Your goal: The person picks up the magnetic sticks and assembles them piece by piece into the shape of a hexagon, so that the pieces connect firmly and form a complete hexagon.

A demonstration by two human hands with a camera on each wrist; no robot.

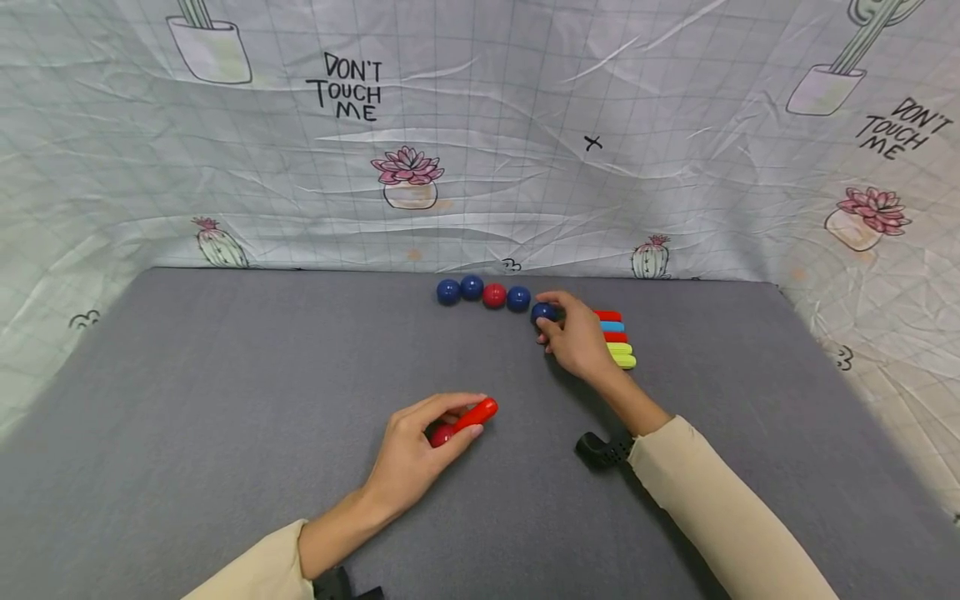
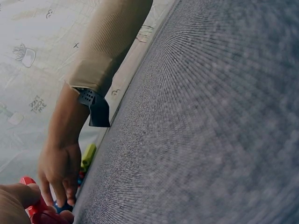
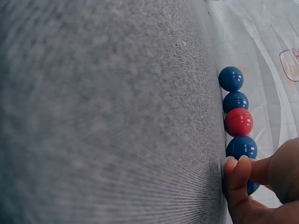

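My right hand (image 1: 579, 337) pinches a dark blue ball (image 1: 543, 312) at the right end of a slightly bent row of balls. Beside it in that row are a blue ball (image 1: 518, 298), a red ball (image 1: 494, 295) and two more blue balls (image 1: 460, 289). The right wrist view shows the thumb and fingers around the end ball (image 3: 252, 186), close against its blue neighbour (image 3: 243, 148). Nearer to me, my left hand (image 1: 411, 446) holds a bright red round-ended stick (image 1: 477, 413) and a darker red ball (image 1: 441, 434), partly hidden by the fingers.
Several coloured sticks (image 1: 618, 350), red, blue and yellow-green, lie side by side right of my right hand, partly behind it. The grey table (image 1: 247, 375) ends at a printed cloth (image 1: 517, 192) hanging at the back and sides. A black wrist device (image 1: 600, 450) sits at the right cuff.
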